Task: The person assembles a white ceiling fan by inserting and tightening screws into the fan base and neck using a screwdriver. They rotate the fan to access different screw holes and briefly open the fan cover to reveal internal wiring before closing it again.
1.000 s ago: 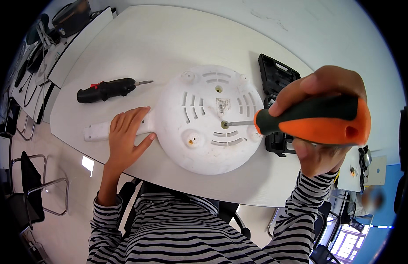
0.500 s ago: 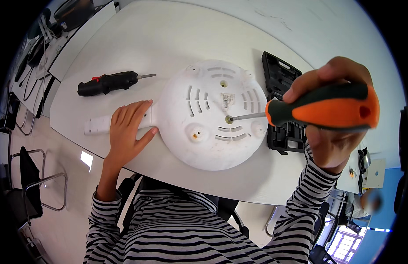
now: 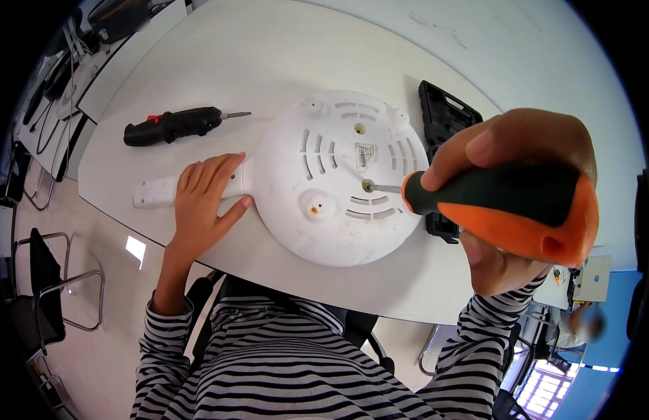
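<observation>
A white round appliance point(image 3: 289, 224) with vent slots, raised feet and a small label lies with its underside up on the table. Across its straight handle point(image 3: 154, 195) rests my left hand point(image 3: 204, 196), fingers stretched and thumb apart. My right hand point(image 3: 534, 136) is closed round the thick orange and dark green grip of a screwdriver point(image 3: 506, 203). The metal shaft slants down to the left, its tip in a recessed screw hole point(image 3: 368, 185) near the middle of the underside. Whether a screw sits under the tip is hidden.
A black and red cordless screwdriver point(image 3: 174, 126) lies left on the white table point(image 3: 268, 49), its bit pointing right. Partly behind my right hand is an open black tool case point(image 3: 447, 115). Black chairs point(image 3: 48, 290) stand beyond the left edge. Another person point(image 3: 576, 325) appears far right.
My right hand has turned with the screwdriver, so its grip now tilts lower at the right end. The tip remains in the same hole. My left hand has stayed on the handle.
</observation>
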Action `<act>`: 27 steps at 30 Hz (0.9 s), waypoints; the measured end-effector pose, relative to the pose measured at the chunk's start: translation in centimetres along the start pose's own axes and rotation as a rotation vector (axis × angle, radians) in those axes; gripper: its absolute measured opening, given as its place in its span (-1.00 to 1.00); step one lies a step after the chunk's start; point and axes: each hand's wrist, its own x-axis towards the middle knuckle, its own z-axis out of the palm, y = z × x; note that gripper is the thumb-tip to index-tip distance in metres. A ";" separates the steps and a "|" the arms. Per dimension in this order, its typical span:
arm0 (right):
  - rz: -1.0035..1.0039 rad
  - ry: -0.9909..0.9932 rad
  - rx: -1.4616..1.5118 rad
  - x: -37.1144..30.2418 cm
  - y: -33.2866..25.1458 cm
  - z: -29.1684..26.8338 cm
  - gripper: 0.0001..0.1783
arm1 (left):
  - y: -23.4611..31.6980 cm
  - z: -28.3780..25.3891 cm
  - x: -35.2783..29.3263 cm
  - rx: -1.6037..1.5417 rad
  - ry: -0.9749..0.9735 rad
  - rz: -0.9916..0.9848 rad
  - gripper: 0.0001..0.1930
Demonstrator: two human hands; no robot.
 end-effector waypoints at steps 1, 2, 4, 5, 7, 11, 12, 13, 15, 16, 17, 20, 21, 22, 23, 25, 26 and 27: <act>0.009 0.000 0.023 -0.1 0.0 -0.1 -0.45 | 0.0 0.0 0.1 -0.001 0.002 0.003 -0.47; 0.018 0.001 0.048 -0.1 0.0 -0.1 -0.45 | 0.1 0.1 0.1 0.000 0.003 0.004 -0.47; 0.047 0.013 0.085 -0.6 0.0 -0.1 -0.45 | 0.1 0.2 0.2 -0.002 0.005 0.008 -0.47; 0.040 0.016 0.089 -0.6 0.2 0.0 -0.45 | 0.0 0.0 0.1 0.007 0.006 0.004 -0.47; -0.035 0.007 0.049 -0.4 1.3 0.1 -0.47 | 0.0 -0.3 -0.2 0.022 -0.005 -0.015 -0.47; -0.074 0.079 0.099 -1.2 2.9 0.3 -0.51 | 0.1 -0.1 0.1 0.007 -0.006 -0.007 -0.47; -0.006 0.121 0.090 -0.9 2.3 0.3 -0.53 | 0.1 -0.1 0.1 0.006 -0.010 -0.007 -0.47; 0.048 0.161 0.091 -0.9 2.2 0.3 -0.53 | 0.2 -0.1 0.2 0.004 -0.014 -0.007 -0.47; 0.145 0.238 0.107 -1.0 2.0 0.5 -0.53 | 0.2 0.0 0.3 0.005 -0.019 -0.005 -0.47; 0.187 0.275 0.120 -1.2 2.1 0.6 -0.53 | 0.3 0.1 0.3 0.009 -0.020 -0.003 -0.47; 0.207 0.296 0.105 -1.1 2.2 0.7 -0.52 | 0.3 0.0 0.2 0.022 -0.020 -0.010 -0.47; 0.282 0.362 0.050 -0.8 1.9 1.2 -0.49 | 0.1 0.0 -0.1 0.030 -0.024 -0.024 -0.47; 0.311 0.387 0.024 -0.7 1.7 1.3 -0.48 | 0.1 0.0 0.0 0.030 -0.024 -0.021 -0.47; 0.312 0.354 -0.006 -0.7 1.6 1.2 -0.48 | 0.2 0.0 0.0 0.031 -0.023 -0.018 -0.47; 0.292 0.393 0.013 -0.6 1.8 1.4 -0.44 | 0.2 0.0 0.0 0.033 -0.023 -0.015 -0.47; 0.312 0.448 0.030 -0.1 1.8 1.8 -0.40 | 0.3 0.0 0.1 0.030 -0.025 -0.012 -0.47; 0.352 0.462 0.029 0.0 1.6 1.9 -0.41 | 0.2 -0.1 0.1 0.029 -0.025 -0.013 -0.47; 0.455 0.451 0.005 0.1 0.3 1.7 -0.45 | 0.2 -0.1 0.1 0.032 -0.019 -0.011 -0.47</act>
